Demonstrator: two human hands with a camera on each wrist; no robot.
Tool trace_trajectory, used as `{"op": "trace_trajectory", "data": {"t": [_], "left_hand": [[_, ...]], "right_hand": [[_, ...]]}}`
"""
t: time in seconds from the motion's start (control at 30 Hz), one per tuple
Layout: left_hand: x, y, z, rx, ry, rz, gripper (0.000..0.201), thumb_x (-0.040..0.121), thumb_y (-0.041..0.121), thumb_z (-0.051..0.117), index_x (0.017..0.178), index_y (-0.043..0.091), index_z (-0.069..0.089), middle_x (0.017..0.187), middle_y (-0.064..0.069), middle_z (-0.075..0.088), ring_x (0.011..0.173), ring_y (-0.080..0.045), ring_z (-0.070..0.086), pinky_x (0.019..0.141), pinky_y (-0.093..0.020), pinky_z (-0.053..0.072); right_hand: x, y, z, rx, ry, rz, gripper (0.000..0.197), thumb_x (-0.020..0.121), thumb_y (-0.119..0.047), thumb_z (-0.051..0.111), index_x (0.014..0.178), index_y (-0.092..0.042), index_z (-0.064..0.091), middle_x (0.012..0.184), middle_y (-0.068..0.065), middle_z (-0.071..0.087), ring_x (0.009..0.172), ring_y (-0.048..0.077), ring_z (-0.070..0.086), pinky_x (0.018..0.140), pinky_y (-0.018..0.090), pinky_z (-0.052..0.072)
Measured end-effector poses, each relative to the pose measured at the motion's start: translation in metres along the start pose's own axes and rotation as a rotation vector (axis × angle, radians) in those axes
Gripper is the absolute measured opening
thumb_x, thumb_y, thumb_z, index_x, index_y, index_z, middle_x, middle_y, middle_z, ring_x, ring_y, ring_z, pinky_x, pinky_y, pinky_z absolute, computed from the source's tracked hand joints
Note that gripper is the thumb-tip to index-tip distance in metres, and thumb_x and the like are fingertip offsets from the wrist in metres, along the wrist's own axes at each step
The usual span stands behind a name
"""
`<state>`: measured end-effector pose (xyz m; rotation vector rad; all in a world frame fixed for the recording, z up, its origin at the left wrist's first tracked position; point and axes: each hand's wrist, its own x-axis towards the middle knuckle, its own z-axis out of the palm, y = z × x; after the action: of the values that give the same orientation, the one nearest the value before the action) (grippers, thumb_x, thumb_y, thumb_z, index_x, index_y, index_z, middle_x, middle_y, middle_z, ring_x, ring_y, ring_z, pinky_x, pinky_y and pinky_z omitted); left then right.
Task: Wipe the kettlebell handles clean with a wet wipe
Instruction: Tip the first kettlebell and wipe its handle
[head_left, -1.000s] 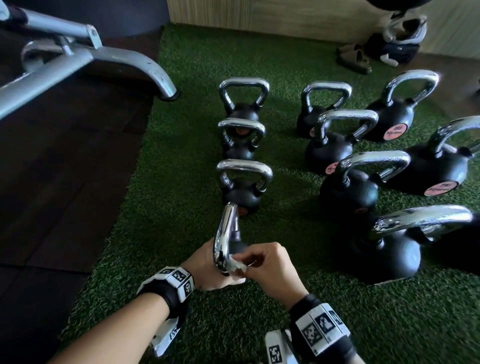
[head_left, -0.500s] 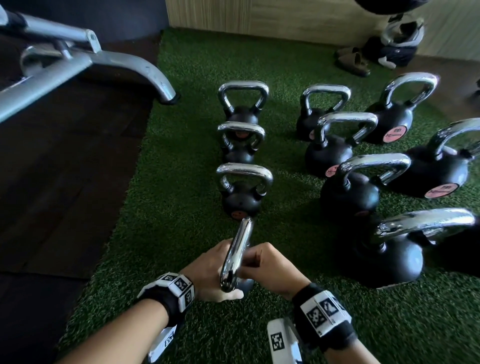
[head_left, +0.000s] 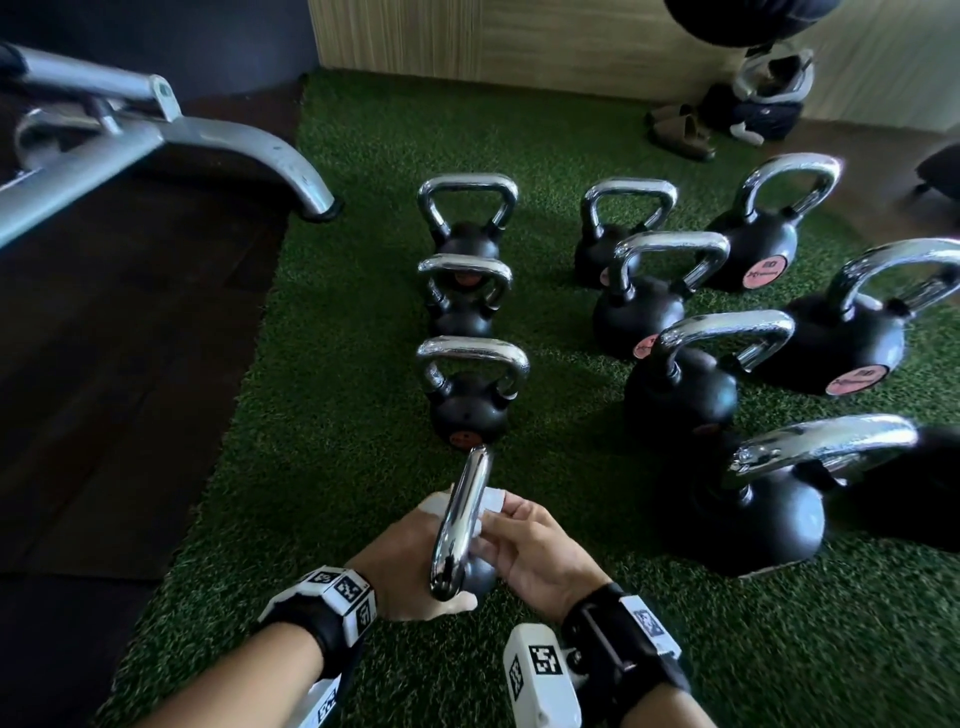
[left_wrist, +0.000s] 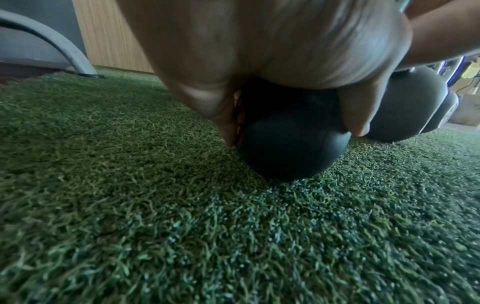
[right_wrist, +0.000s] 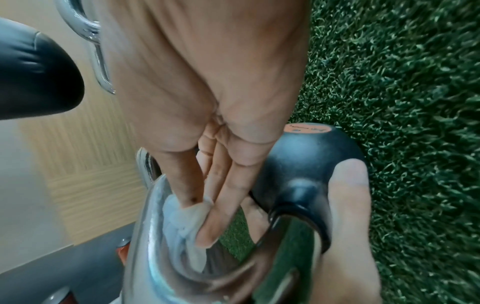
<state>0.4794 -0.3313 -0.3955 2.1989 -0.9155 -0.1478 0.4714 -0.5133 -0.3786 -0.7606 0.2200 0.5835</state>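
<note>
Right hand (head_left: 540, 551) pinches the white wet wipe (head_left: 491, 501) against the chrome handle (head_left: 460, 525) of the nearest kettlebell (left_wrist: 291, 133), fingers (right_wrist: 221, 205) pressed on the wipe inside the loop. Left hand (head_left: 410, 561) grips that kettlebell's black ball, thumb one side, fingers the other; it sits on the green turf (head_left: 337, 415), handle edge-on to the head camera. Its ball is mostly hidden there by hands and handle. Count: 10 kettlebells visible in total. Three more in the left row (head_left: 470, 384), six to the right (head_left: 680, 384); the rightmost are cut off by the frame edge. Most of the wipe is hidden behind the handle. Grey machine leg (head_left: 249, 150) at upper left, sandals (head_left: 680, 130) at the far wall.
</note>
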Motion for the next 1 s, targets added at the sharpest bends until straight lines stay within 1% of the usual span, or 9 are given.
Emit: {"op": "trace_trajectory", "data": {"t": [0.1,0.2,0.3,0.43,0.53,0.67,0.8,0.9,1.0], "left_hand": [[-0.006,-0.008,0.005,0.048,-0.073,-0.062,0.071,0.072,0.04,0.084,0.129,0.046,0.043,0.131,0.037,0.03,0.133,0.001,0.037,0.116,-0.026,0.038],[-0.005,-0.007,0.003,-0.001,-0.066,-0.07,0.077,0.069,0.035,0.087,0.13,0.046,0.041,0.133,0.027,0.04,0.128,0.005,0.038,0.113,-0.01,0.03],[-0.002,0.002,-0.004,-0.076,-0.057,-0.107,0.089,0.068,0.029,0.09,0.131,0.048,0.03,0.144,0.003,0.043,0.135,-0.013,0.043,0.116,-0.027,0.037],[-0.004,0.0,-0.002,-0.098,-0.06,-0.144,0.094,0.066,0.032,0.089,0.136,0.046,0.028,0.141,0.019,0.038,0.136,-0.005,0.04,0.116,-0.022,0.035],[-0.007,-0.008,0.005,-0.102,-0.063,-0.236,0.102,0.062,0.045,0.088,0.147,0.029,0.033,0.144,0.01,0.038,0.136,-0.008,0.043,0.116,-0.031,0.039],[-0.01,-0.01,0.008,-0.097,-0.046,-0.226,0.104,0.064,0.035,0.09,0.148,0.019,0.032,0.149,0.003,0.036,0.14,-0.01,0.038,0.119,-0.025,0.033],[-0.007,-0.001,0.003,-0.116,-0.006,-0.243,0.09,0.063,0.025,0.091,0.138,0.016,0.041,0.133,0.006,0.046,0.122,-0.008,0.048,0.106,-0.016,0.038],[-0.008,-0.003,0.004,-0.103,-0.027,-0.257,0.098,0.064,0.033,0.091,0.144,0.014,0.037,0.136,0.002,0.045,0.127,-0.013,0.048,0.11,-0.03,0.041],[-0.009,-0.006,0.005,-0.107,-0.049,-0.23,0.094,0.064,0.033,0.091,0.142,0.017,0.04,0.131,0.026,0.037,0.123,0.001,0.044,0.107,-0.022,0.042]], "right_hand": [[-0.008,0.004,0.002,-0.027,-0.011,-0.015,0.02,0.085,0.009,0.065,0.105,0.009,0.065,0.098,0.025,0.073,0.083,0.029,0.076,0.073,0.032,0.063],[-0.005,0.002,0.007,-0.075,0.087,-0.1,0.013,0.083,0.015,0.066,0.093,0.006,0.065,0.09,0.024,0.073,0.074,0.028,0.075,0.067,0.033,0.063],[0.003,0.0,0.016,-0.162,0.24,-0.222,0.014,0.082,0.014,0.068,0.085,0.001,0.065,0.083,0.021,0.073,0.07,0.026,0.073,0.063,0.031,0.06],[-0.006,0.004,0.021,-0.339,0.323,-0.32,0.02,0.075,0.017,0.076,0.078,0.0,0.067,0.081,0.022,0.074,0.071,0.027,0.073,0.067,0.034,0.06],[-0.001,0.001,0.02,-0.552,0.45,-0.408,0.02,0.071,0.013,0.082,0.072,-0.002,0.069,0.076,0.017,0.075,0.07,0.023,0.071,0.068,0.037,0.06],[0.014,-0.005,0.018,-0.81,0.609,-0.498,0.021,0.069,0.0,0.083,0.066,-0.017,0.071,0.068,0.004,0.073,0.062,0.016,0.067,0.061,0.038,0.057],[0.022,-0.001,0.025,-1.022,0.735,-0.484,0.019,0.067,-0.009,0.082,0.062,-0.02,0.067,0.063,-0.009,0.069,0.054,0.002,0.057,0.058,0.031,0.053],[0.024,0.001,0.026,-1.088,0.753,-0.511,0.021,0.067,-0.009,0.083,0.062,-0.02,0.065,0.064,-0.011,0.069,0.056,0.006,0.06,0.058,0.031,0.054],[0.021,0.006,0.025,-1.138,0.755,-0.526,0.023,0.069,-0.014,0.084,0.062,-0.017,0.062,0.059,-0.005,0.066,0.053,0.004,0.053,0.054,0.022,0.046]]}}
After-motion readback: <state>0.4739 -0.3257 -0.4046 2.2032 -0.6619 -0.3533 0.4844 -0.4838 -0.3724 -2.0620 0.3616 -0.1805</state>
